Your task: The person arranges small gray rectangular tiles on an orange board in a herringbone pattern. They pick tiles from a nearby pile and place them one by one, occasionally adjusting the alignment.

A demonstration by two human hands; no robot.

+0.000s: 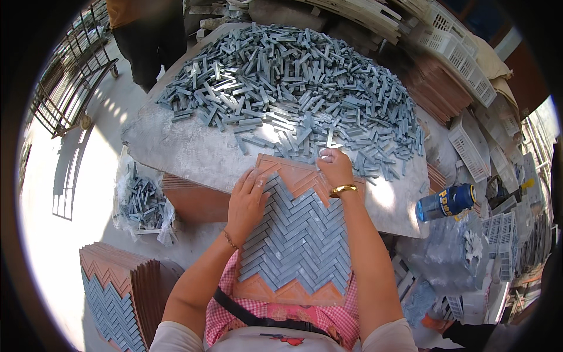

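Note:
A terracotta-coloured herringbone mould board [300, 168] lies before me, its near end over my lap and its far end at the table. Narrow blue-grey stone strips [299, 242] fill its middle in a zigzag; bare grooves show at both ends. My left hand [250, 191] rests flat at the board's upper left edge, touching the strips, with nothing held. Above the board's upper right part, my right hand [335, 167] has curled fingers at the near edge of a loose strip pile [281, 75]. A strip shows just beyond those fingers; whether they grip it is unclear.
The pile covers much of the pale table [154, 136]. A blue bottle [444, 202] is at the right edge. Stacked mould boards [145, 290] and a bag of strips [143, 198] are on the left. White crates [468, 149] stand right. One person [147, 39] stands beyond; another's hand [435, 323] is lower right.

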